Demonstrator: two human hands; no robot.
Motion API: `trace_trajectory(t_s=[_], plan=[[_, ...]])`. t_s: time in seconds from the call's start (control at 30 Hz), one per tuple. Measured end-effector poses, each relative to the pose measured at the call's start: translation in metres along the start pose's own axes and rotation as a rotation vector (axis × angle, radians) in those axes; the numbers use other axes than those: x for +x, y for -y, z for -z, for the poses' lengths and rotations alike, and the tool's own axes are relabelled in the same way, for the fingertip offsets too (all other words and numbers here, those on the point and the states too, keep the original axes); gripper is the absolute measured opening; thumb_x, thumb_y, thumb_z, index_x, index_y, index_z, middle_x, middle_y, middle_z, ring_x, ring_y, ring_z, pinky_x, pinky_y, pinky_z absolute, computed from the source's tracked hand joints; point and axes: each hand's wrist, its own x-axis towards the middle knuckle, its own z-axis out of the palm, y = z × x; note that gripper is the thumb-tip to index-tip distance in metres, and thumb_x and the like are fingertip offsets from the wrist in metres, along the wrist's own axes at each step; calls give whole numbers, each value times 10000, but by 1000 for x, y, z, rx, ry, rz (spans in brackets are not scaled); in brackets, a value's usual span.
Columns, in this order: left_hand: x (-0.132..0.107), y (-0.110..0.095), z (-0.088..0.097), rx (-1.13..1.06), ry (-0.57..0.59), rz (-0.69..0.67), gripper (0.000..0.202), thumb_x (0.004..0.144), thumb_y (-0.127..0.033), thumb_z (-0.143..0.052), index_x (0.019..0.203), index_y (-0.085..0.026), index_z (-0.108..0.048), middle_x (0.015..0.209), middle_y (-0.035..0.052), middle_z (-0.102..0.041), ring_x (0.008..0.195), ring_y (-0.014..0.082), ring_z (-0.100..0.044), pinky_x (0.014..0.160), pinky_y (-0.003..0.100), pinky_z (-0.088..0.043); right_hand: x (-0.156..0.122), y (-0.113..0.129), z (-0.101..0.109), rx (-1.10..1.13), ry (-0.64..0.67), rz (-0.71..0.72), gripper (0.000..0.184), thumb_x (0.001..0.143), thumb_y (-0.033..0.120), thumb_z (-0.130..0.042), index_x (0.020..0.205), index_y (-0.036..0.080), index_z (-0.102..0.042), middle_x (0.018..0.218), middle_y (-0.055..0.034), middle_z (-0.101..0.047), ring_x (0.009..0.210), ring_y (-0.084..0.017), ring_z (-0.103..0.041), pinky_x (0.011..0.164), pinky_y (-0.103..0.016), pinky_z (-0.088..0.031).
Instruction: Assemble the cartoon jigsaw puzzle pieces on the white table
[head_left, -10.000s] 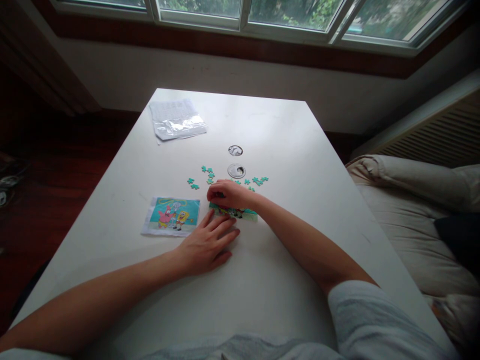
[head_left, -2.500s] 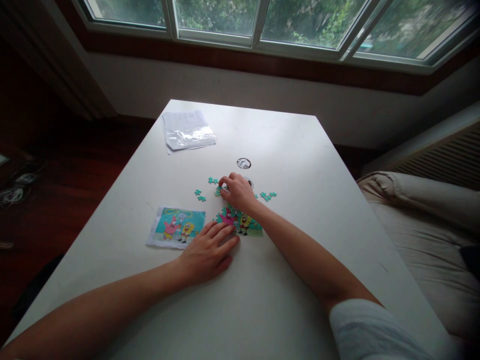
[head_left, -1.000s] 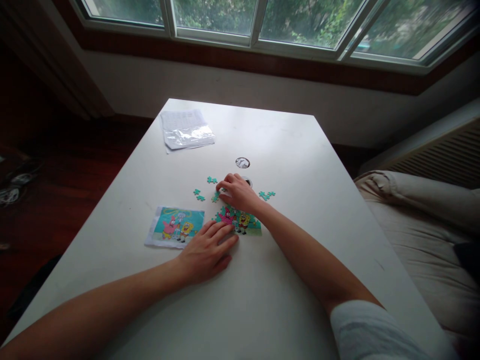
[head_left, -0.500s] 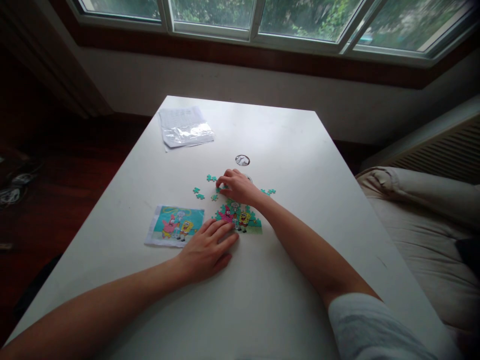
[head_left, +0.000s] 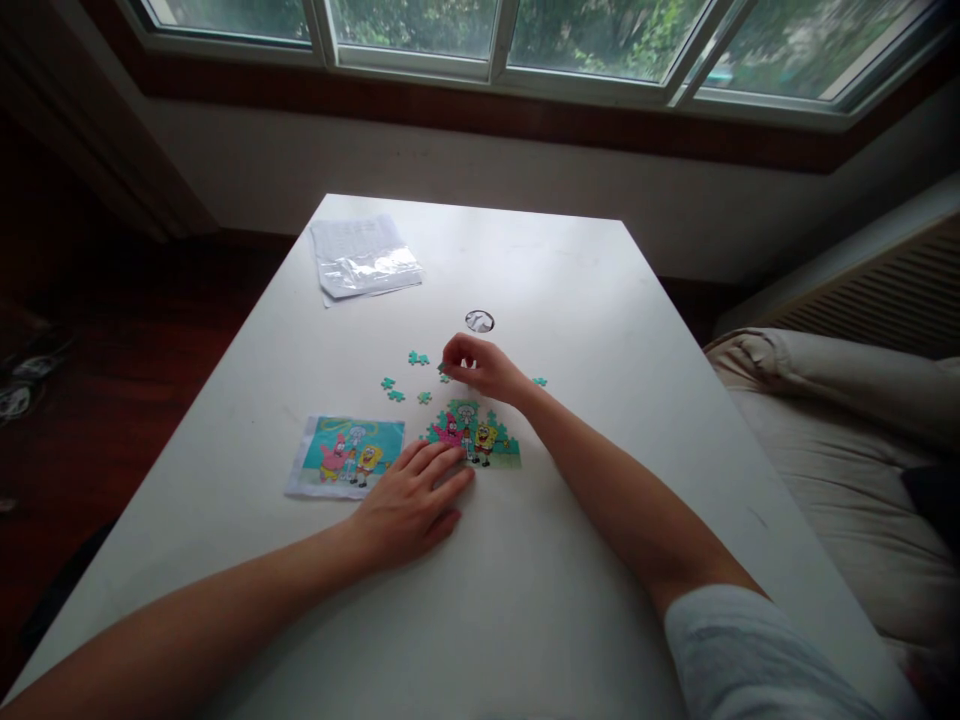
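Observation:
My left hand [head_left: 414, 500] lies flat with its fingers stretched out, the fingertips resting on the lower left of a partly assembled jigsaw puzzle [head_left: 501, 450]. It shows pink, yellow and pale green cartoon figures on green. Beyond the puzzle, my right hand [head_left: 484, 368] pinches a small green puzzle piece [head_left: 442, 369] between thumb and forefinger. Several loose green pieces [head_left: 395, 396] lie to the left of that hand, and another piece [head_left: 540, 381] is visible to its right. The right forearm passes beside the puzzle's right side.
A printed reference picture [head_left: 352, 455] lies left of the puzzle, near my left hand. Papers in a clear plastic sleeve [head_left: 367, 262] rest at the far left of the white table [head_left: 555, 620]. Behind my right hand is a round hole [head_left: 480, 321] in the tabletop.
My right hand has closed from looser, spread fingers into a pinch on a green piece, turning slightly at the wrist. My left hand keeps its place on the puzzle. The view has shifted slightly.

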Motion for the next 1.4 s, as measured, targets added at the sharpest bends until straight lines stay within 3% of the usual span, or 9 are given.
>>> trace_trajectory(t_s=[0.13, 0.27, 0.5, 1.13, 1.4], plan=[[0, -1, 0, -5, 4, -2, 447, 969, -337, -536, 1397, -209, -540, 1495, 137, -496, 1384, 313, -438, 1192, 545, -325, -9, 4, 8, 221, -36, -179, 352, 806, 380, -722, 1104, 199, -676, 783, 2, -656, 689, -123, -572, 618, -257, -445], [0, 0, 0, -11, -10, -3, 446, 964, -336, -544, 1391, -211, -545, 1493, 139, -498, 1381, 315, -438, 1191, 552, -323, -29, 7, 14, 303, 37, -324, 324, 778, 390, -757, 1024, 178, -743, 739, -18, -689, 693, -138, -622, 596, -255, -480], [0, -1, 0, -11, -7, -1, 442, 960, -320, -545, 1390, -214, -544, 1496, 130, -494, 1389, 314, -428, 1197, 548, -312, -69, 0, 20, 513, -59, -535, 366, 702, 401, -850, 961, 168, -738, 791, -38, -733, 728, -156, -701, 642, -263, -560], [1, -2, 0, -4, -22, -14, 426, 976, -312, -520, 1388, -211, -558, 1491, 143, -501, 1372, 314, -450, 1179, 554, -343, -80, 0, 20, 484, -174, -470, 363, 708, 265, -778, 1065, 205, -756, 926, -35, -718, 771, -143, -693, 651, -248, -564], [1, -2, 1, -2, -17, -13, 418, 984, -307, -508, 1386, -206, -559, 1489, 141, -503, 1375, 315, -446, 1184, 560, -337, -80, 0, 20, 539, -162, -478, 336, 720, 358, -820, 991, 191, -712, 923, -44, -753, 800, -178, -741, 659, -258, -570]])
